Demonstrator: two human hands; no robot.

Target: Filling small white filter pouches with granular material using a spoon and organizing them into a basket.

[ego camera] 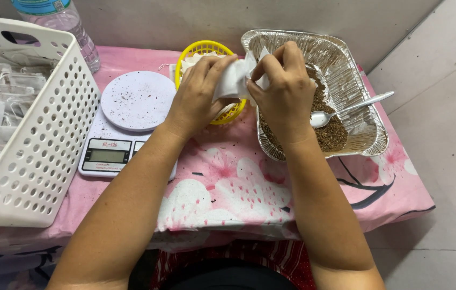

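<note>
Holding a small white pouch [234,79] between them, both hands meet above a table draped in a pink flowered cloth [228,182]. The left hand [198,91] is wrapped around the pouch's left side, fingers closed on it. The right hand [284,86] pinches its upper right edge between thumb and fingertips, as if parting or gathering the mouth; which of the two cannot be told. The pouch hangs in the air, touching nothing but the hands.

Directly behind and under the grip sits a yellow basket [228,114] with more white pouches in it. Just right of the grip, partly under the right hand, lies a foil tray [357,59] holding a layer of brown, crumbly grains [331,135]. A metal spoon [346,109] rests in the tray, bowl on the grains, handle pointing away to the right.

Left of the grip stands a white kitchen scale [138,100], its round plate bare but dusted with brown specks. Further left, a white perforated crate [45,134] holds many pale pouches with strings. Behind the crate stands a plastic bottle [64,24].

Judging by this, a good number of pouches look finished in the crate, while plenty of grains remain in the tray; whether the pouch in hand is filled yet cannot be seen.
</note>
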